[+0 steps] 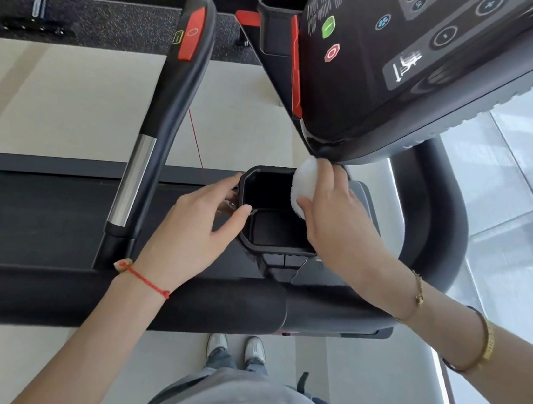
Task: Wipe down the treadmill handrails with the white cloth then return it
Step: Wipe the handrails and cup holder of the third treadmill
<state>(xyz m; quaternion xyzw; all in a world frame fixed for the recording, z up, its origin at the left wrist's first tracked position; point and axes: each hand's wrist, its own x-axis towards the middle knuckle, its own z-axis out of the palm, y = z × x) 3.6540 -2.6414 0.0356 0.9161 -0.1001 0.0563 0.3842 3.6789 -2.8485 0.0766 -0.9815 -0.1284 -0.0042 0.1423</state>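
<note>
My right hand's fingers (322, 178) are curled around the small bunched white cloth (303, 186), pinching it against the palm; my left hand's fingers (226, 194) are curled over the near-left rim of the black moulded plastic cup holder (273, 247), thumb on the inner lip.

1. Nearest: the thick black padded front handrail (115, 294) runs across under both forearms.
2. Left hand (188, 236): it grips the holder's rim. I judge this steadies my reach over the rail.
3. Right hand (336, 216): it holds the cloth at the holder's far-right edge, just under the lower corner of the dark grey treadmill console (404, 84). I cannot tell whether the cloth is being taken out or put in.
4. Cloth condition: soft, fluffy, compressed into a rounded wad, no visible soiling; most of it is hidden by my hand.
5. Further off: the black side handrail with a chrome grip section and red insert (165, 117) extends away on the left.
</note>
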